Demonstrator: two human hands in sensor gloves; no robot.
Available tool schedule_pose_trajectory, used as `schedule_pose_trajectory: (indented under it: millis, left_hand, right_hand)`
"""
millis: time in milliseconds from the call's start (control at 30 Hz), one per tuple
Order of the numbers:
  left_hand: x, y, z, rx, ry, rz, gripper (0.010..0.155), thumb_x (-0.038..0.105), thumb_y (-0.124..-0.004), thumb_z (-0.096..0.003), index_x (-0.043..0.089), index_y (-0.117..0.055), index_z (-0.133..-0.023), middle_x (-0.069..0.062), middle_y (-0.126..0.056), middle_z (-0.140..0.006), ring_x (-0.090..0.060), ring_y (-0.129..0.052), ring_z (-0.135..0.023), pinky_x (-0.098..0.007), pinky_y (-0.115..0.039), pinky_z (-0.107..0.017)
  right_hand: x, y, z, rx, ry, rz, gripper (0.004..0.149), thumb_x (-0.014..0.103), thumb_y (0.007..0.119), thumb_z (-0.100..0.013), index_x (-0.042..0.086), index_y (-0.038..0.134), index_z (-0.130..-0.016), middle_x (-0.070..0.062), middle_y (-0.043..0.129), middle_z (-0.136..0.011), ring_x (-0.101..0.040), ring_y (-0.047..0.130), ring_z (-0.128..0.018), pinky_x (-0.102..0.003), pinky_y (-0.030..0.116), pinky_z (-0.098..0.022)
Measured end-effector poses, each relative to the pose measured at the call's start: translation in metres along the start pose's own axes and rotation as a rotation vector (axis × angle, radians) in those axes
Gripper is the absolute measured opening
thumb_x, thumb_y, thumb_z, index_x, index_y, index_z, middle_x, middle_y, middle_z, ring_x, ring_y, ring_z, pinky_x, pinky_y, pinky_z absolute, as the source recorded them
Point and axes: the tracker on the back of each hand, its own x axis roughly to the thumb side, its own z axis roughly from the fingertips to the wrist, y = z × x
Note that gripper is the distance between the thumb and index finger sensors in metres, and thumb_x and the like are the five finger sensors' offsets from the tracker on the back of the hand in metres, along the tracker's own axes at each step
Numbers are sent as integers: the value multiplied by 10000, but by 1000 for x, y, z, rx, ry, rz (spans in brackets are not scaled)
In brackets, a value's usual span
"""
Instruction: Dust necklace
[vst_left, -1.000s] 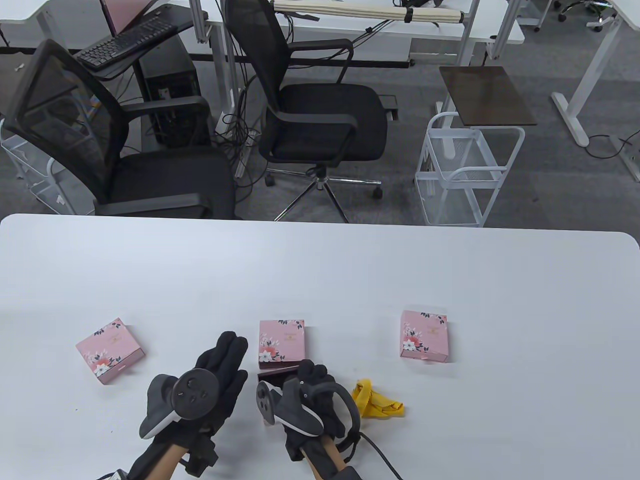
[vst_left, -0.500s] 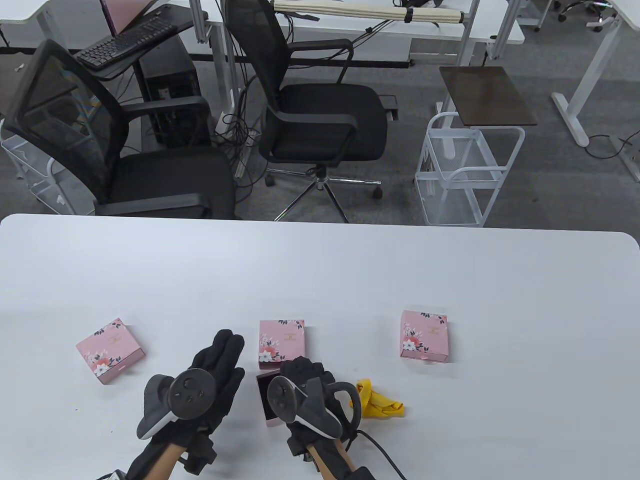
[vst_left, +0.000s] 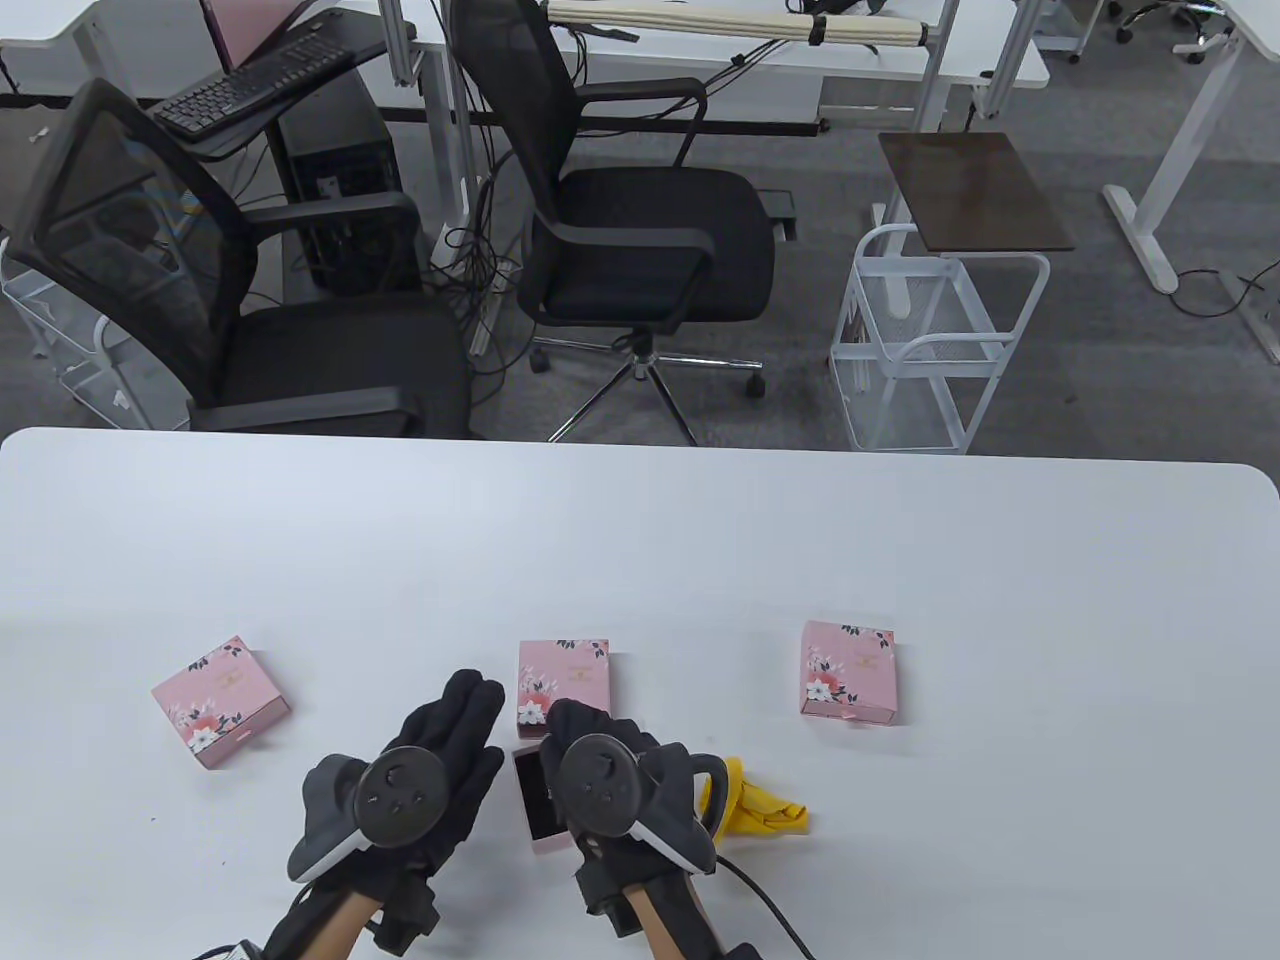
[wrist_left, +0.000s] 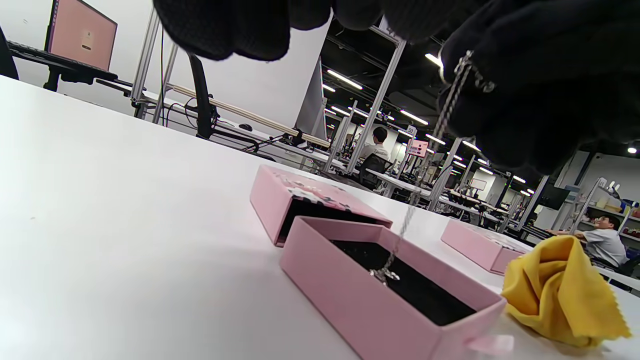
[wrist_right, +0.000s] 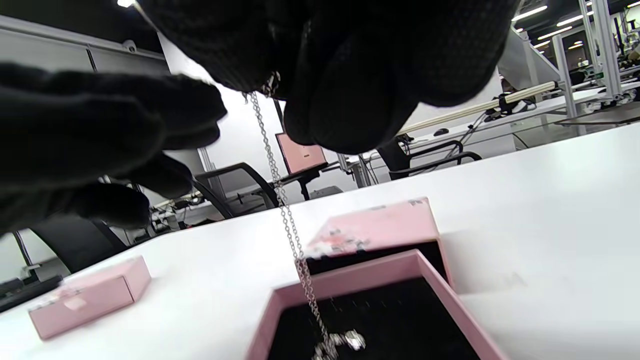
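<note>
Right hand: the right hand is hovering over the open drawer of the middle box, fingers curled and pinching the top of the necklace chain; the wrist views are showing the chain clamped between the gloved fingertips.

Left hand: the left hand is floating just to the left of the right hand, fingers fairly straight and pointing away from the person, holding nothing; it is staying clear of the chain.

Necklace: the silver necklace is hanging straight down from the right hand's pinch, its pendant resting on or just touching the black lining; I cannot tell which.

Drawer: the pink drawer tray is sitting pulled out toward the person, black pad facing up, its far end lying against the sleeve.

Sleeve: the floral pink sleeve is lying flat on the counter just beyond the drawer.

Cloth: a crumpled yellow cloth is lying on the counter just to the right of the right hand, near the drawer.

Other boxes: one closed pink box is sitting to the left and another to the right, both well apart from the hands.

Counter: the white counter is carrying everything.
</note>
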Motion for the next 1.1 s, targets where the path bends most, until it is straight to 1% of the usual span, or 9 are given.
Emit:
schedule_pose_trajectory:
  millis: [233, 467, 567, 667, 733, 800, 933, 1033, 1100]
  left_hand:
    - [-5, 2, -1, 6, 5, 76, 639, 464, -625, -612, 213, -419, -1162, -106, -446, -1229, -355, -575, -1033, -525, -616, -745]
    - [12, 39, -3, 109, -52, 348, 697, 473, -771, -580, 178, -501, -1151, -130, -602, -1185, -362, -702, -997, -531, -680, -716]
    - [27, 50, -13, 22, -58, 376, 710, 476, -799, -569, 180, -518, -1151, -130, -663, -1166, -350, -752, -981, -524, -708, -703]
    - [36, 57, -24, 64, -51, 344, 598, 459, -823, -553, 210, -686, -1080, -78, -859, -1046, -276, -905, -868, -469, -811, -620]
    - [35, 60, -26, 89, -38, 338, 404, 431, -837, -552, 260, -881, -916, -16, -1040, -834, -193, -1031, -680, -403, -893, -480]
    - [32, 66, -27, 49, -39, 337, 384, 426, -854, -541, 244, -920, -873, -19, -1080, -748, -172, -1057, -574, -371, -907, -394]
    - [27, 80, -29, -35, -103, 358, 382, 434, -843, -551, 262, -911, -885, -2, -1067, -765, -170, -1036, -616, -369, -894, -431]
    - [22, 82, -31, -129, -137, 495, 387, 428, -827, -569, 258, -894, -910, -4, -1044, -791, -185, -1012, -650, -382, -877, -460]
    - [19, 82, -30, -151, -142, 581, 386, 418, -822, -577, 251, -887, -919, -20, -1034, -802, -204, -999, -665, -393, -867, -472]
  right_hand:
    - [6, -39, -11, -16, -30, -92, 412, 287, 745, -643, 74, 706, -993, -222, 872, -879, -360, 944, -631, -484, 797, -515]
    - [10, -70, -8, -127, -86, -208, 413, 285, 744, -646, 73, 703, -998, -220, 869, -883, -363, 940, -637, -487, 792, -522]
    - [12, -74, -7, -144, -121, -266, 412, 284, 743, -647, 75, 702, -999, -219, 866, -886, -366, 937, -641, -488, 790, -524]
    - [16, -73, -7, -147, -143, -277, 413, 285, 744, -646, 76, 700, -999, -219, 866, -886, -366, 936, -644, -488, 790, -525]
    - [15, -72, -6, -151, -139, -260, 412, 285, 743, -646, 76, 701, -999, -220, 865, -885, -366, 936, -643, -487, 790, -525]
    - [13, -72, -7, -147, -133, -255, 412, 286, 743, -646, 77, 701, -999, -218, 866, -885, -366, 935, -644, -487, 790, -525]
    - [6, -69, -10, -128, -112, -296, 412, 284, 741, -649, 75, 696, -1002, -219, 860, -890, -369, 931, -648, -491, 786, -527]
    - [3, -69, -11, -131, -102, -285, 412, 284, 737, -651, 80, 688, -1006, -218, 852, -898, -373, 926, -659, -494, 782, -533]
    - [1, -68, -11, -129, -92, -273, 409, 284, 734, -654, 84, 682, -1007, -217, 843, -908, -377, 920, -670, -496, 778, -538]
